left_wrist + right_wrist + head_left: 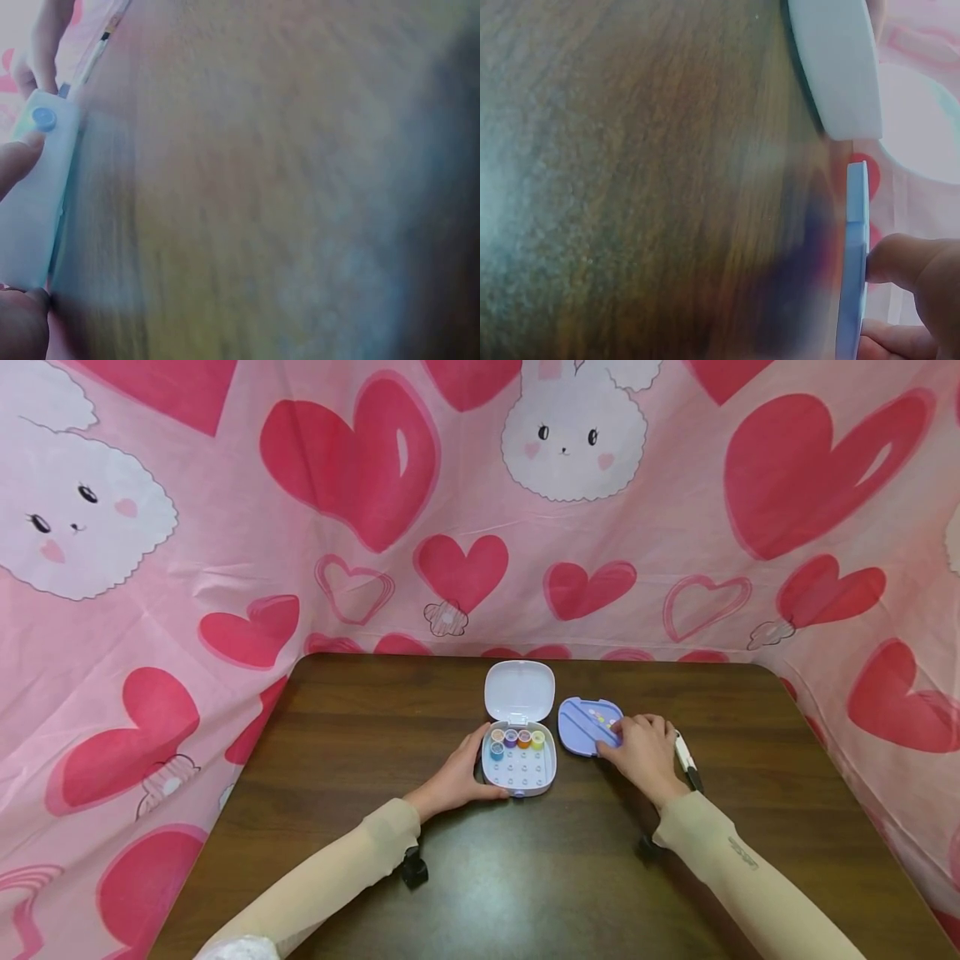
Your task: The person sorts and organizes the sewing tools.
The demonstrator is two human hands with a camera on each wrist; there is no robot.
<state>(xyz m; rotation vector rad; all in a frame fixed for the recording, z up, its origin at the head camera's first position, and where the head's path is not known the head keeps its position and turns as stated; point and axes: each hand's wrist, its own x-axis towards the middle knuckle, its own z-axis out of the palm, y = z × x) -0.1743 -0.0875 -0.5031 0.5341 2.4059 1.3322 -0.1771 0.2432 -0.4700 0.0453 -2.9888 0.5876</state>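
Note:
A white hinged case (553,768) stands with its lid (519,690) raised. Inside are rows of small pegs, and several coloured spools (511,738) fill the back row, with a blue one in front at the left. My left hand (453,781) grips the case's left side; in the left wrist view the thumb (19,161) lies on its front, near the round blue latch (43,118). To its right, my right hand (645,752) holds a purple tray (573,739) by its right edge. Small pale pieces (600,718) lie in the tray; fingers partly hide it.
A white-and-black pen (686,760) lies to the right of my right hand. Dark wood covers the table (360,735), and a pink heart-printed cloth (465,485) hangs behind and along both sides.

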